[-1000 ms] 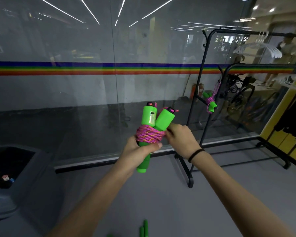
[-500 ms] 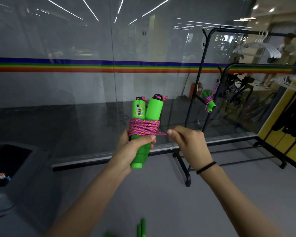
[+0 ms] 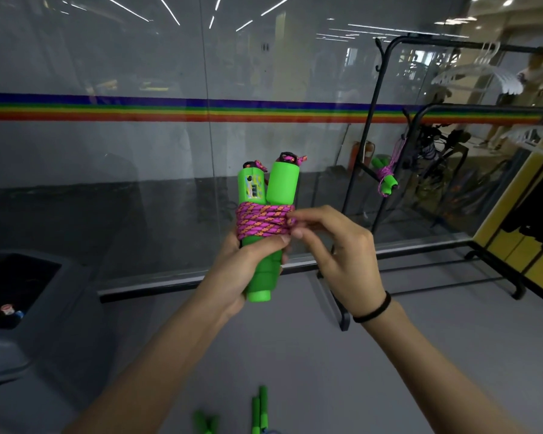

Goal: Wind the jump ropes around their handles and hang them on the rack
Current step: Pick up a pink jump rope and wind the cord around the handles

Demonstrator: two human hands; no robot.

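Note:
My left hand (image 3: 248,261) grips two green jump rope handles (image 3: 273,189) held upright side by side. Pink and orange rope (image 3: 262,221) is wound in several turns around their middle. My right hand (image 3: 333,245) pinches the rope end at the right side of the coil, thumb and fingertips pressed against it. A black rack (image 3: 386,98) stands to the right, and a wound green jump rope (image 3: 386,177) with pink cord hangs on one of its hooks. More green handles (image 3: 259,408) lie on the floor at the bottom edge.
A glass wall with a rainbow stripe (image 3: 170,109) runs across in front of me. A grey bin (image 3: 22,296) stands at the left. White hangers (image 3: 483,73) hang on the rack's top bar. A yellow and black panel (image 3: 527,214) is at the right.
My right hand pulled the rope end out to the right, then came back against the coil. The handles have straightened from a spread V to nearly parallel and upright.

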